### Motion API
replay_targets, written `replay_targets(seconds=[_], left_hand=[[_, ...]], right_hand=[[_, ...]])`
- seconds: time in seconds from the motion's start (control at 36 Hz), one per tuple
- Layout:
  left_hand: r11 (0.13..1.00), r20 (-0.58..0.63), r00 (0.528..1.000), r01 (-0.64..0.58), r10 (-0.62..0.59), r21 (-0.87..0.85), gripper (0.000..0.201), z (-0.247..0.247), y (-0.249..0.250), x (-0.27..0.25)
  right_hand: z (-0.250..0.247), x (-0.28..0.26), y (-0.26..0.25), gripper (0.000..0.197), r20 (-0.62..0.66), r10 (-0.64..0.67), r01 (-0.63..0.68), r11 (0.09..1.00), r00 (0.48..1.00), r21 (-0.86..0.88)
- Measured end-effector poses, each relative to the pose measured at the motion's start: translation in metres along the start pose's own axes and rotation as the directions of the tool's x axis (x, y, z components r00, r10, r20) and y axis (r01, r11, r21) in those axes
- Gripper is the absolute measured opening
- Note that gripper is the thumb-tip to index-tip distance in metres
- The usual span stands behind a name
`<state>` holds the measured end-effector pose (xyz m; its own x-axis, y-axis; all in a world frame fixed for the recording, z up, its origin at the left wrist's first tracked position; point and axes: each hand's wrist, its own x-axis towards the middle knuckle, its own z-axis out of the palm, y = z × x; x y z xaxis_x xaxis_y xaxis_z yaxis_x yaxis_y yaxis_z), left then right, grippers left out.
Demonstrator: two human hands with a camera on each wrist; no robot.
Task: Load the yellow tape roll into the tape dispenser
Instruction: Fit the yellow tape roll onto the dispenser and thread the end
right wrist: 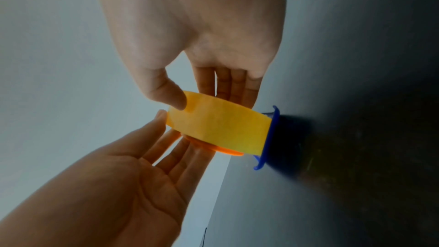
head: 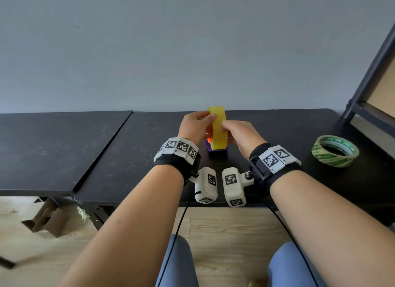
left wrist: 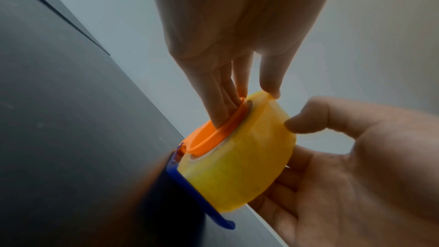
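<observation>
Head view: the yellow tape roll (head: 217,128) is held upright on the tape dispenser (head: 217,152) on the table (head: 106,150), pinched by the left hand (head: 195,127) and right hand (head: 242,135).

The green tape roll (head: 335,151) near the counter's right edge carries white print, too small to read. The wristband tags (head: 178,147) show only black-and-white square codes.

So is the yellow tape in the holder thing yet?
Almost. The yellow tape roll already stands upright on the blue dispenser base, with the orange hub through its middle. The left hand and right hand both hold the roll, seating it. Left: letting go, and maybe threading the tape end; no cutter shows.
</observation>
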<state>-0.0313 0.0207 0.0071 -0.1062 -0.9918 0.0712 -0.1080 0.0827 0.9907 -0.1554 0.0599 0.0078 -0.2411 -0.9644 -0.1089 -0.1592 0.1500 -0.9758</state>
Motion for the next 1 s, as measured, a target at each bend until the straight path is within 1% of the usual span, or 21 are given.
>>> replay_targets(seconds=[0.03, 0.11, 0.17, 0.31, 0.36, 0.42, 0.47, 0.61, 0.67, 0.69, 0.72, 0.75, 0.78, 0.83, 0.94, 1.0], left_hand=[[1.000, 0.000, 1.000, 0.000, 0.000, 0.004, 0.040, 0.0004, -0.0001, 0.0003], [1.000, -0.003, 1.000, 0.001, -0.001, 0.019, 0.042, 0.0017, -0.0012, 0.0009], [1.000, -0.003, 1.000, 0.005, -0.005, 0.020, 0.042, 0.0019, -0.0012, 0.0005], [0.999, 0.018, 0.999, 0.026, -0.027, 0.027, 0.041, -0.0010, -0.0004, 0.0015], [0.999, 0.046, 0.998, 0.052, -0.053, 0.009, 0.048, -0.0019, -0.0001, 0.0018], [0.998, 0.072, 0.996, 0.059, -0.061, 0.034, 0.058, -0.0014, -0.0005, 0.0015], [0.997, 0.085, 0.995, 0.047, -0.053, 0.065, 0.063, -0.0007, -0.0010, 0.0005], [0.997, 0.081, 0.996, 0.021, -0.028, 0.076, 0.065, -0.0003, -0.0027, 0.0010], [0.997, 0.081, 0.997, 0.012, -0.017, 0.070, 0.060, -0.0001, -0.0030, 0.0001], [0.998, 0.081, 0.997, 0.007, -0.012, 0.063, 0.053, -0.0002, -0.0033, -0.0002], [0.999, 0.078, 0.997, -0.004, 0.000, 0.051, 0.043, -0.0006, -0.0035, -0.0003], [0.999, 0.075, 0.997, -0.012, 0.009, 0.039, 0.033, -0.0016, -0.0035, -0.0004], [0.999, 0.069, 0.997, -0.019, 0.017, 0.033, 0.028, -0.0024, -0.0038, 0.0005], [0.999, 0.059, 0.998, -0.027, 0.025, 0.041, 0.035, -0.0033, -0.0048, 0.0035], [0.997, 0.058, 0.997, -0.049, 0.046, 0.062, 0.035, -0.0011, -0.0027, 0.0070], [0.998, 0.053, 0.998, -0.042, 0.039, 0.057, 0.037, -0.0002, -0.0029, 0.0078]], right_hand=[[-0.0002, 0.0003, 0.0011, 0.026, 0.006, -0.009, 0.009, 1.000, 1.000, -0.020], [-0.0021, 0.0025, 0.0045, 0.044, 0.009, -0.032, 0.033, 0.997, 0.999, -0.065], [-0.0032, 0.0027, 0.0048, 0.047, 0.016, -0.031, 0.032, 0.997, 0.999, -0.076], [-0.0042, 0.0009, 0.0048, 0.039, 0.004, 0.006, -0.006, 0.999, 1.000, -0.037], [-0.0040, 0.0011, 0.0049, 0.033, 0.000, 0.018, -0.017, 1.000, 1.000, -0.019], [-0.0036, 0.0017, 0.0042, 0.026, 0.006, 0.028, -0.028, 1.000, 1.000, -0.003], [-0.0034, 0.0015, 0.0031, 0.027, 0.013, 0.035, -0.035, 0.999, 0.999, 0.015], [-0.0039, -0.0009, 0.0027, 0.026, 0.021, 0.041, -0.042, 0.999, 0.999, 0.029], [-0.0043, -0.0022, 0.0012, 0.018, 0.017, 0.049, -0.049, 0.998, 0.999, 0.032], [-0.0044, -0.0030, 0.0008, 0.014, 0.016, 0.053, -0.053, 0.998, 0.998, 0.035], [-0.0043, -0.0036, 0.0005, 0.017, 0.015, 0.051, -0.052, 0.998, 0.999, 0.042], [-0.0043, -0.0039, 0.0004, 0.025, 0.015, 0.047, -0.048, 0.998, 0.999, 0.051], [-0.0043, -0.0035, 0.0006, 0.033, 0.015, 0.043, -0.044, 0.997, 0.999, 0.059], [-0.0039, -0.0042, 0.0003, 0.040, 0.019, 0.037, -0.038, 0.997, 0.999, 0.068], [-0.0030, -0.0054, -0.0028, 0.039, 0.000, 0.043, -0.043, 0.995, 0.999, 0.087], [-0.0025, -0.0058, -0.0040, 0.038, -0.012, 0.047, -0.046, 0.995, 0.999, 0.092]])
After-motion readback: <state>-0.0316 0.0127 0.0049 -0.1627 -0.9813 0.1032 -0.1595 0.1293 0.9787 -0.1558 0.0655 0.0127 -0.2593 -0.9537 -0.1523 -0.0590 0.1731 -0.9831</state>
